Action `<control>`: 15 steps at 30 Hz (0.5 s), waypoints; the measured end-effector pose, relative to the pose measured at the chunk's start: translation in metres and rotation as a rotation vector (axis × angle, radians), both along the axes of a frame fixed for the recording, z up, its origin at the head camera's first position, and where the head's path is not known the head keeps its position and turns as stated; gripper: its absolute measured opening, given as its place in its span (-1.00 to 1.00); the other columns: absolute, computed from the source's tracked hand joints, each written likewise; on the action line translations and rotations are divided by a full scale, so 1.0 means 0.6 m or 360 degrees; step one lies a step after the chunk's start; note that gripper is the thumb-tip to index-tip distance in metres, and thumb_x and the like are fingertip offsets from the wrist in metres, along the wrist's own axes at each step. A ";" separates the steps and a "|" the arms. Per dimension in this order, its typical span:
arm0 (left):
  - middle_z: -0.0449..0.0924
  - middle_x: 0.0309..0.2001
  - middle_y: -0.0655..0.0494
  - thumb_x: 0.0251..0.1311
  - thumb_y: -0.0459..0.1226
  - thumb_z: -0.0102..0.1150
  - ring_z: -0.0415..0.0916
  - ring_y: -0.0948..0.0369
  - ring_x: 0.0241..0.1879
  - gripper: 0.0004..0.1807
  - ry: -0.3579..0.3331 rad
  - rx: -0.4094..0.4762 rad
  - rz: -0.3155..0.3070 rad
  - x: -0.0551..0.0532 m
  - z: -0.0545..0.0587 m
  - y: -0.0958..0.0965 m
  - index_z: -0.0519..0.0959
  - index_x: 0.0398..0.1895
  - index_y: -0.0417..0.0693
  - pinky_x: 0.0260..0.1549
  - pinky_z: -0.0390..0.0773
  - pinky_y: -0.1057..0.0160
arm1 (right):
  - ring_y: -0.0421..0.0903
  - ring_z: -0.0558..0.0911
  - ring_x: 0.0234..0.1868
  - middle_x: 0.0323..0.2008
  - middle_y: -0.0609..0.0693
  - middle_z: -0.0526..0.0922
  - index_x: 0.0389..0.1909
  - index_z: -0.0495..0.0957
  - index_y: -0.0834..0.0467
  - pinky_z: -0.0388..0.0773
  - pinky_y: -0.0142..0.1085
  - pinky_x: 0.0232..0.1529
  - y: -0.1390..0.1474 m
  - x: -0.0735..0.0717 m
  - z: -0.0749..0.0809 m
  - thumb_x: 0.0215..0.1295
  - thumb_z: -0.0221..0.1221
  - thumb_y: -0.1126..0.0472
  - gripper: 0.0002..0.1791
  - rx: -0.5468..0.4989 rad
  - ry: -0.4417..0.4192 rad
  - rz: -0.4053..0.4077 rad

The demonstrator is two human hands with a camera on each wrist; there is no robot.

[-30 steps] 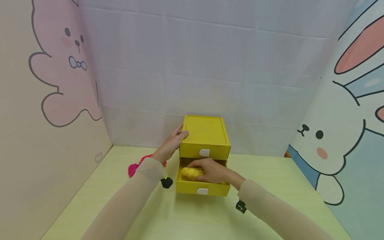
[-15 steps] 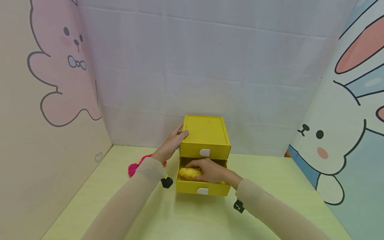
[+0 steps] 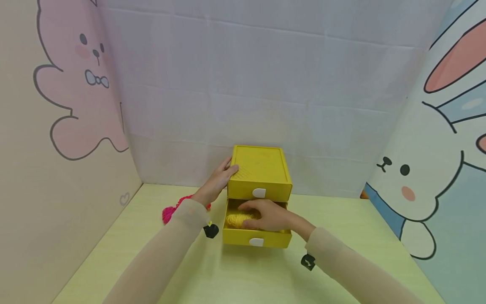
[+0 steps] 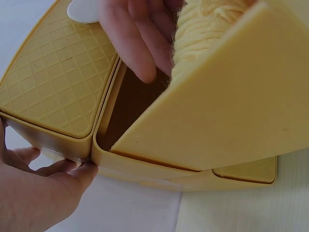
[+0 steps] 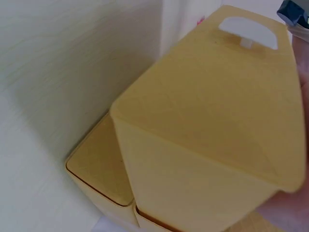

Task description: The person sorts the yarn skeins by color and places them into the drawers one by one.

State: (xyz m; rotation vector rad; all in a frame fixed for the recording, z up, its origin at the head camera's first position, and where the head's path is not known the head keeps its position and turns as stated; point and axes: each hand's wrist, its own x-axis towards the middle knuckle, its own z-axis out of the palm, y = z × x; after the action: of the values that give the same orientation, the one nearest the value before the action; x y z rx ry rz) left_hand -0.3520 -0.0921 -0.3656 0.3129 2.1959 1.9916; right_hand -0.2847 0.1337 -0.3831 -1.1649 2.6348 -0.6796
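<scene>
A yellow two-drawer cabinet (image 3: 262, 164) stands against the back wall, its lower drawer (image 3: 237, 238) pulled out. My left hand (image 3: 217, 182) holds the cabinet's left side, thumb over the top edge; the left wrist view has its fingertips against the casing. Inside the drawer lies a bundle of yellow yarn (image 3: 236, 220). My right hand (image 3: 270, 215) reaches in over the right end of the yarn, thumb low beside it and fingers spread above. In the left wrist view those fingers (image 4: 128, 36) hang loosely alongside the coiled strands. The drawer's front wall covers the yarn in the right wrist view.
A bright pink and red bundle (image 3: 168, 214) lies on the pale tabletop (image 3: 326, 261), partly behind the left forearm. The white back wall (image 3: 334, 139) rises right behind the cabinet. The upper drawer is closed, with a white pull tab (image 3: 259, 193).
The yellow yarn has shifted slightly left and settled lower in the drawer. My right hand's fingers have spread away from it, and the hand has drawn slightly right. My left hand stays put.
</scene>
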 end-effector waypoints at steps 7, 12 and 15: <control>0.15 0.66 0.05 0.65 0.02 -0.03 0.41 -0.04 0.45 -0.25 -0.0007 -0.0003 0.0010 0.000 0.001 0.001 -0.06 0.76 0.32 0.49 0.33 -0.18 | 0.04 0.59 0.34 0.35 0.05 0.61 0.44 0.51 0.19 0.56 0.02 0.35 0.027 0.018 0.030 0.56 0.24 -0.05 -0.41 -0.0063 -0.0081 0.0038; 0.16 0.66 0.05 0.66 0.02 -0.02 0.43 -0.04 0.44 -0.25 -0.0008 0.0010 0.0017 -0.001 0.000 0.001 -0.05 0.76 0.31 0.48 0.35 -0.18 | 0.08 0.60 0.34 0.36 0.08 0.61 0.44 0.51 0.22 0.55 0.07 0.35 0.049 0.024 0.049 0.55 0.27 -0.02 -0.40 -0.0125 -0.0116 0.0031; 0.15 0.66 0.05 0.65 0.01 -0.01 0.42 -0.05 0.44 -0.25 -0.0004 0.0016 0.0014 0.000 0.000 0.001 -0.05 0.76 0.31 0.48 0.34 -0.18 | 0.07 0.61 0.33 0.37 0.09 0.61 0.44 0.51 0.21 0.55 0.08 0.35 0.063 0.024 0.058 0.55 0.26 -0.05 -0.40 -0.0152 -0.0115 -0.0001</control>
State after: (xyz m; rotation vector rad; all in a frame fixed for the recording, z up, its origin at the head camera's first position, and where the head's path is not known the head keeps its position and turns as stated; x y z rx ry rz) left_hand -0.3522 -0.0916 -0.3658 0.3024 2.1904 2.0072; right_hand -0.2701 0.1713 -0.3485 -1.1421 2.5687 -0.8400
